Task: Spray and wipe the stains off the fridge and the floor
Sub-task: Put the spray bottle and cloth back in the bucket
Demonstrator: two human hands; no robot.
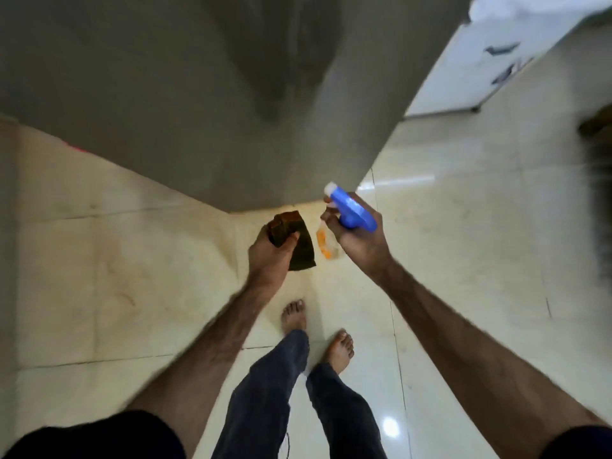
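The grey fridge (205,94) fills the top of the head view, with a darker wet-looking patch (275,61) running down its front. My left hand (271,256) is shut on a folded dark green cloth (299,250), held just in front of the fridge's lower corner. To its right, my right hand (357,240) grips a spray bottle with a blue trigger head (352,213) and a clear body holding orange liquid (323,245); the white nozzle points at the fridge corner. The cream tiled floor (132,276) shows faint orange-brown stains at the left.
My bare feet (294,316) stand on the tiles close below my hands. A white cabinet or appliance (480,71) stands at the upper right, beside the fridge. A dark blurred object (599,180) lies at the right edge.
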